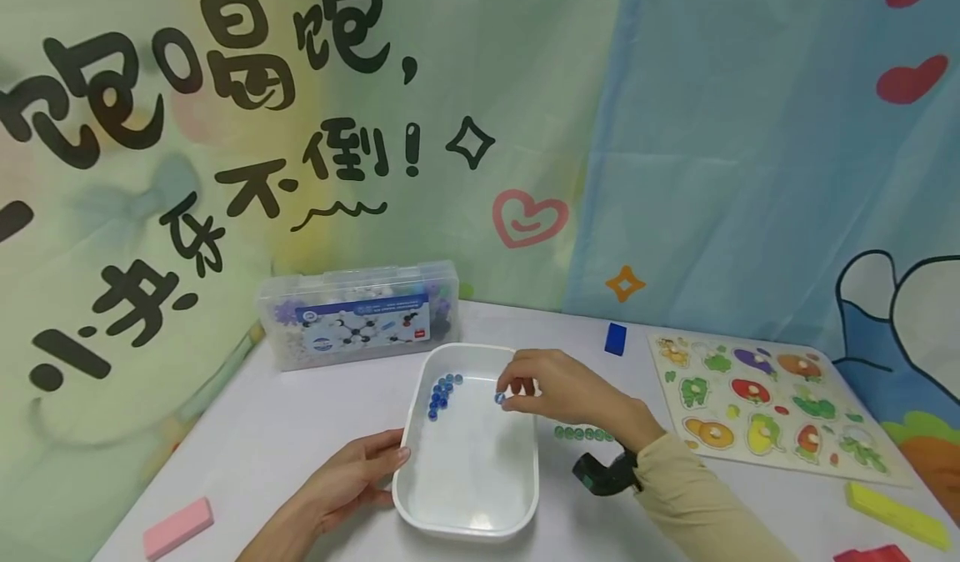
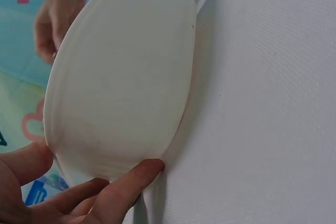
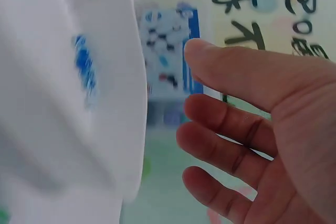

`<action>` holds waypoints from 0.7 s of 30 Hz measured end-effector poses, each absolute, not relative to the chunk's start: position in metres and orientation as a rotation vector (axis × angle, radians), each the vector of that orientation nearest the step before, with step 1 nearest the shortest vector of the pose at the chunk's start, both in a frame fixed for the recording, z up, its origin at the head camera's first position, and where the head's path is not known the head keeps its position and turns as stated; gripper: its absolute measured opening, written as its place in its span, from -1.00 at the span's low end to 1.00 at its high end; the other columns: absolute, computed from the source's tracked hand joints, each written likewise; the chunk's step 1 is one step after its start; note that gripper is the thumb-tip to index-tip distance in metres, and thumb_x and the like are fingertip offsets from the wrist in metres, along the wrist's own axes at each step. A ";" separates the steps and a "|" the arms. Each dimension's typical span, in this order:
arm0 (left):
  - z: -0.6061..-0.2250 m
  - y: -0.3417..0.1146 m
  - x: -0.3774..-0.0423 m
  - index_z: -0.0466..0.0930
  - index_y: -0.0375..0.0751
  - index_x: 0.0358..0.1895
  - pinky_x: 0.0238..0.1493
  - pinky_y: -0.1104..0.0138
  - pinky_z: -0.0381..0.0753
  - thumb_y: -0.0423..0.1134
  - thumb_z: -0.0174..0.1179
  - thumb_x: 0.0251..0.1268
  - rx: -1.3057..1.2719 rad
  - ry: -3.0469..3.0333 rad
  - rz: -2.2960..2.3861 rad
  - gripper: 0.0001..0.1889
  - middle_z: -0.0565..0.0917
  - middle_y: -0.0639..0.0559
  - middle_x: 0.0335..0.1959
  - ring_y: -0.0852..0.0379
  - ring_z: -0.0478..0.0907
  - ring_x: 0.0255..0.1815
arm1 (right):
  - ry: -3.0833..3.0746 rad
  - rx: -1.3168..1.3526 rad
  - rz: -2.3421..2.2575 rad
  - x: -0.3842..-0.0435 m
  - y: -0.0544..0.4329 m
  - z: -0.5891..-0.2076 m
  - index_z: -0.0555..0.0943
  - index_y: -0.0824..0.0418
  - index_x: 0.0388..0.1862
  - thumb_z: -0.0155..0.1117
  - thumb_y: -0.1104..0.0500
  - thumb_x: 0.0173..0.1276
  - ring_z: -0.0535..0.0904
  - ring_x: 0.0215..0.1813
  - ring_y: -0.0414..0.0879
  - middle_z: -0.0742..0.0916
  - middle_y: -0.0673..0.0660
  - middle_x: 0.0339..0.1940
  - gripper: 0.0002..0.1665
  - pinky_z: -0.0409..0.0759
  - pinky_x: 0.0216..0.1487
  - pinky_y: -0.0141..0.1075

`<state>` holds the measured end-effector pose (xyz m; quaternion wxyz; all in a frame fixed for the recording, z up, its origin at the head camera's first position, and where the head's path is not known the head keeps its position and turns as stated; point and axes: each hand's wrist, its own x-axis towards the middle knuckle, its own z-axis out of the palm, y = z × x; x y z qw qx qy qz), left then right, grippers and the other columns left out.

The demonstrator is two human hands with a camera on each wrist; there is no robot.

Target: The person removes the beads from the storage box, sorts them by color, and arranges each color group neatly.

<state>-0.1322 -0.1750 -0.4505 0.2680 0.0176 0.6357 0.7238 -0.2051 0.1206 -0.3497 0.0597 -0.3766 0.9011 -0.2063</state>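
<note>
A white tray (image 1: pixel 472 462) lies on the table with several small, shiny blue beads (image 1: pixel 442 395) gathered near its far left corner. At its left side my left hand (image 1: pixel 352 474) grips the wall, with the thumb by the rim and the fingers (image 2: pixel 131 187) against the outside. Over the tray's right rim, my right hand (image 1: pixel 551 387) pinches one blue bead (image 1: pixel 499 398) between thumb and fingertip. The right wrist view hides that bead behind the thumb; the other fingers (image 3: pixel 220 145) there are bent and spread apart.
Green beads (image 1: pixel 583 434) lie in a row right of the tray, close to the right forearm. A clear plastic case (image 1: pixel 360 316) stands behind. A vegetable puzzle board (image 1: pixel 772 403) lies at right, with blue (image 1: pixel 616 338), yellow (image 1: pixel 896 514), red (image 1: pixel 873 554) and pink blocks (image 1: pixel 177 529) around.
</note>
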 end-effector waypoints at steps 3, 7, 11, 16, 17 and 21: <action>-0.450 -0.174 -0.132 -0.05 -0.53 0.47 0.06 0.08 0.66 -0.12 0.09 0.44 0.053 1.716 1.949 -0.23 0.25 -0.41 0.42 0.05 0.58 0.09 | 2.752 -1.110 -0.676 -0.201 0.150 -0.357 0.70 0.02 -0.21 0.39 0.08 0.26 0.45 -0.33 -0.35 0.63 -0.16 -0.35 -0.86 0.58 -0.32 -0.43; -0.450 -0.174 -0.132 -0.05 -0.53 0.47 0.06 0.09 0.67 -0.12 0.08 0.45 0.053 1.718 1.942 -0.24 0.27 -0.40 0.42 0.07 0.58 0.09 | 2.747 -1.038 -0.723 -0.193 0.178 -0.375 0.70 0.03 -0.24 0.39 0.10 0.25 0.44 -0.35 -0.35 0.62 -0.17 -0.39 -0.90 0.57 -0.35 -0.42; -0.450 -0.173 -0.133 -0.02 -0.51 0.47 0.04 0.11 0.68 -0.11 0.09 0.44 0.030 1.735 1.928 -0.25 0.28 -0.39 0.41 0.08 0.59 0.06 | 2.716 -0.986 -0.747 -0.183 0.193 -0.394 0.70 0.03 -0.25 0.38 0.10 0.26 0.44 -0.35 -0.35 0.61 -0.19 -0.39 -0.90 0.53 -0.36 -0.46; -0.451 -0.173 -0.133 -0.02 -0.52 0.47 0.04 0.11 0.68 -0.11 0.10 0.43 0.015 1.736 1.926 -0.24 0.26 -0.40 0.42 0.09 0.59 0.06 | 2.682 -0.965 -0.772 -0.173 0.201 -0.416 0.69 0.03 -0.28 0.39 0.11 0.23 0.42 -0.38 -0.38 0.59 -0.21 -0.42 -0.91 0.48 -0.39 -0.50; -0.451 -0.173 -0.133 -0.02 -0.52 0.47 0.05 0.11 0.67 -0.11 0.09 0.44 0.016 1.732 1.928 -0.24 0.25 -0.40 0.43 0.09 0.59 0.07 | 2.674 -0.964 -0.779 -0.172 0.202 -0.420 0.69 0.04 -0.28 0.40 0.12 0.23 0.42 -0.38 -0.39 0.59 -0.21 -0.42 -0.91 0.48 -0.39 -0.50; -0.450 -0.173 -0.133 -0.03 -0.51 0.47 0.06 0.11 0.67 -0.12 0.09 0.44 0.016 1.720 1.934 -0.24 0.27 -0.39 0.42 0.09 0.59 0.07 | 2.673 -0.931 -0.760 -0.168 0.202 -0.432 0.70 0.03 -0.29 0.42 0.11 0.20 0.41 -0.38 -0.40 0.61 -0.21 -0.40 -0.90 0.49 -0.36 -0.50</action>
